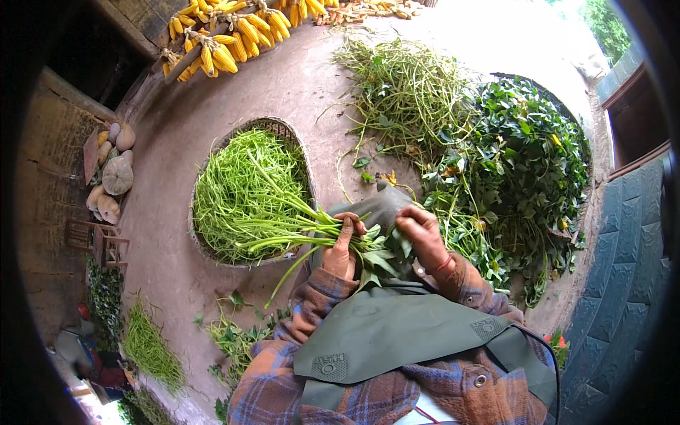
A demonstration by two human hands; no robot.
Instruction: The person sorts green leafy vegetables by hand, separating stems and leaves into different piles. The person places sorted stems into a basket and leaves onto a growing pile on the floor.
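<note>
My left hand (343, 248) is closed round a bunch of long green leaf stalks (290, 228). Their bare ends fan out to the left, over a woven basket (303, 145) heaped with more cut stalks (244, 188). On the other side of that hand the broad green leaves (377, 261) of the bunch hang over my lap. My right hand (425, 234) is curled shut just right of them, with a leaf (402, 244) showing under its fingertips; the exact grip is partly hidden. A dark green apron (397, 329) covers my lap.
A large heap of leafy vines (524, 156) lies at the right, with stripped vines (411, 92) beyond it. Corn cobs (248, 32) hang on a pole at the far left. Pumpkins (117, 175) and a small wooden chair (106, 244) stand along the left wall. Loose stalks (150, 343) lie near left.
</note>
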